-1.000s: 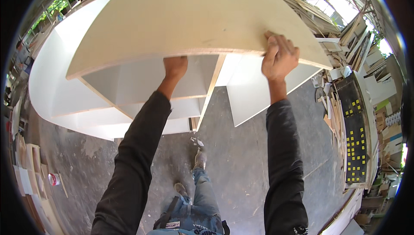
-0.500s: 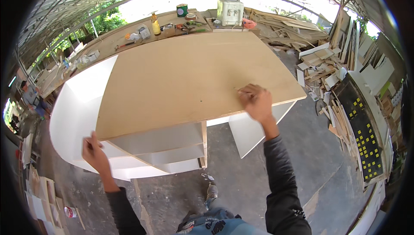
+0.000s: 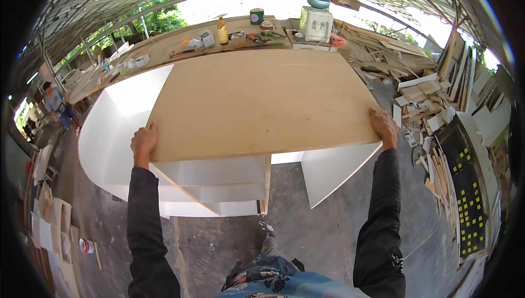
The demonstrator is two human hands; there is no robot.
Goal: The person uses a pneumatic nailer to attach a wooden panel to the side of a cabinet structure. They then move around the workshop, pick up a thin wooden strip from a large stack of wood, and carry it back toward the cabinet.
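Note:
A wide sheet of bare plywood (image 3: 257, 101) lies flat over a white cabinet (image 3: 109, 139) with open compartments. My left hand (image 3: 144, 140) grips the sheet's left edge near its front corner, fingers curled on the edge. At the opposite end, my right hand (image 3: 384, 127) is closed round the right edge, close to the front corner. Both thumbs are partly hidden. Beneath the sheet's front edge show white shelves (image 3: 229, 193) and, farther right, a slanting white side panel (image 3: 333, 171).
Behind the cabinet runs a long workbench (image 3: 191, 33) with a yellow bottle (image 3: 222, 31), a green can (image 3: 256, 16) and scattered tools. A water dispenser (image 3: 317, 23) stands there. Scrap wood (image 3: 421, 104) is heaped at right. Another person (image 3: 56, 104) stands far left.
My right hand has gone from the sheet's upper face to its right edge. My left hand has moved up and inward onto the left edge. The view has shifted slightly.

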